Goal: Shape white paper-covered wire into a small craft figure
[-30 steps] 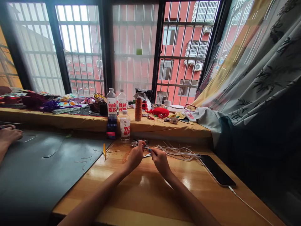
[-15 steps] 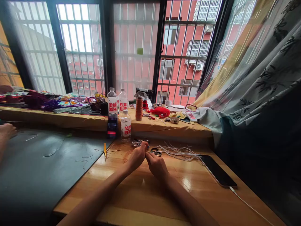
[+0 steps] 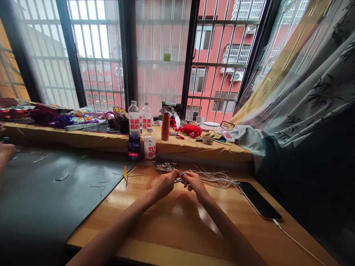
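Above the wooden table (image 3: 163,229), my left hand (image 3: 165,184) and my right hand (image 3: 195,184) are close together with a narrow gap between them. Both have thumb and fingers pinched, the right one showing a blue nail. What they pinch is too small to make out. Behind the fingers lies a pair of scissors (image 3: 179,180), mostly covered by my hands. White cords (image 3: 219,179) spread out just right of my right hand. A loose coil of orange-brown thread (image 3: 151,181) rests left of my left hand. Beyond it, a small clear tray (image 3: 166,167) holds little shiny parts.
A yellow-handled tool (image 3: 125,175) lies by the dark mat (image 3: 41,207). Bottles (image 3: 150,147) stand at the back near a thread spool (image 3: 165,127) and a red plush toy (image 3: 192,130). A plugged-in phone (image 3: 260,201) lies right. Another person's hand (image 3: 7,151) shows far left.
My hands, pressed together before, have drawn slightly apart. The right hand has turned and moved right, its fingers now showing. The view has shifted a little.
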Demonstrator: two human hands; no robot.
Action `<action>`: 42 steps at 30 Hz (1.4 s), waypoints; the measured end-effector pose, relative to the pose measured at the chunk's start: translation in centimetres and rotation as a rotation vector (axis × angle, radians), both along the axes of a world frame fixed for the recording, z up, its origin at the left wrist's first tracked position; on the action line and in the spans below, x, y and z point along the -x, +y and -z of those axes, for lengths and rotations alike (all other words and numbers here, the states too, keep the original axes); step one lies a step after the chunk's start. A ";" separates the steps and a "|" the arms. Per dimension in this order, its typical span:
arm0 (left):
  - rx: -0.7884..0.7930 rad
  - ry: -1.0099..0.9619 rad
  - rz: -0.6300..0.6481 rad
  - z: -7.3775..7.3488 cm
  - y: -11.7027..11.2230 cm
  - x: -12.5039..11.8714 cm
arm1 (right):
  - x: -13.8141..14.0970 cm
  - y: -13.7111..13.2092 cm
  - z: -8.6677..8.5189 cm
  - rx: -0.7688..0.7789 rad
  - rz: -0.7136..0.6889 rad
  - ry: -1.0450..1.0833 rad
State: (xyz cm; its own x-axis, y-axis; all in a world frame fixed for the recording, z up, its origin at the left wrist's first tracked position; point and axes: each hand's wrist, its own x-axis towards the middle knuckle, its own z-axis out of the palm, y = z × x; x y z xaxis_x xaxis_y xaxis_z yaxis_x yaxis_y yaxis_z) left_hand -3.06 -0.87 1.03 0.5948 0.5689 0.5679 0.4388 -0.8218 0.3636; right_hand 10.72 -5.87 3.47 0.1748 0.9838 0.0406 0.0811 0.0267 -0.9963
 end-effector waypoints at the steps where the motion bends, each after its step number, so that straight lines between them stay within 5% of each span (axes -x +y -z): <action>1: 0.024 -0.028 0.004 0.1 0.0 -0.1 | -0.3 0.0 0.0 0.055 -0.040 -0.011; 8: 0.341 -0.422 0.032 -0.8 -0.5 -1.1 | -3.1 -0.6 -0.8 0.257 -0.378 0.101; 13: 0.675 -0.630 0.147 -0.7 -0.2 -1.7 | -2.4 0.0 0.3 0.083 -0.330 -0.065; 16: 0.737 -0.648 0.136 -0.5 -0.1 -1.7 | -0.5 0.4 1.6 0.005 -0.281 -0.217; 23: 0.491 -0.482 -0.129 -0.6 0.1 -1.0 | 3.5 -1.4 2.8 -0.414 -0.148 -0.757; 27: 0.438 -0.452 -0.141 -0.8 0.4 -0.8 | 3.4 -1.8 2.5 -0.498 -0.193 -0.921; 32: 0.451 -0.495 0.032 -1.3 -0.4 -0.9 | 1.4 -0.3 2.7 -0.410 -0.239 -0.728; 35: 0.420 -0.350 0.168 -1.4 -1.3 -0.9 | -0.8 0.8 2.4 -0.315 -0.203 -0.507; 42: 0.045 0.212 0.019 -0.6 -1.9 -0.7 | -4.6 1.1 -0.1 -0.334 -0.215 -0.598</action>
State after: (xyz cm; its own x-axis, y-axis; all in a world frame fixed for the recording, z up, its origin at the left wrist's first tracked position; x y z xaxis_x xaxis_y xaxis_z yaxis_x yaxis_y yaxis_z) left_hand -2.35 -2.74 1.60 0.7095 0.5781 0.4031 0.4936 -0.8158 0.3014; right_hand 15.31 -4.82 3.53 -0.1680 0.9121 0.3739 0.5691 0.3995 -0.7187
